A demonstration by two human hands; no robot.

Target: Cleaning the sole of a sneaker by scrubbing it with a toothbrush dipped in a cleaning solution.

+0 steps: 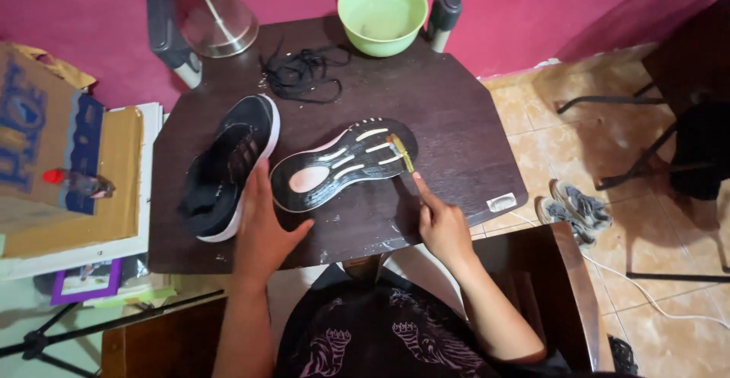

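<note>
Near edge: the dark table (456, 119) ends just in front of the person's lap; both wrists cross this front edge, and a strip of bare wood lies between the edge and the shoes.
Left hand: the left hand (262, 230) rests flat on the table, fingers together and stretched, thumb spread to the right; it clamps nothing. Its fingertips lie between the two shoes, just beside the heel end of the upturned one.
Right hand: the right hand (441, 222) has its fingers pinched together on the handle of a small brush (403, 154), forefinger stretched along it.
Brush: its bristle end touches the toe end of the sole, beyond the fingertips.
Upturned shoe: the upturned shoe (342, 165) lies sole up at the table's middle, black with pale tread bars, heel left, toe right.
Second shoe: the black shoe (228, 165) stands upright to the left, its heel near the table's left front corner.
Open room: bare wood right of the brush out to the angled right edge, where a small white scrap (502, 201) lies.
Far side: black laces (304, 74) lie in a heap, and a green bowl (382, 13) sits at the back edge near the pink wall (570, 5).
Beyond right edge: tiled floor (547, 112) with a pair of grey sandals (574, 207).
</note>
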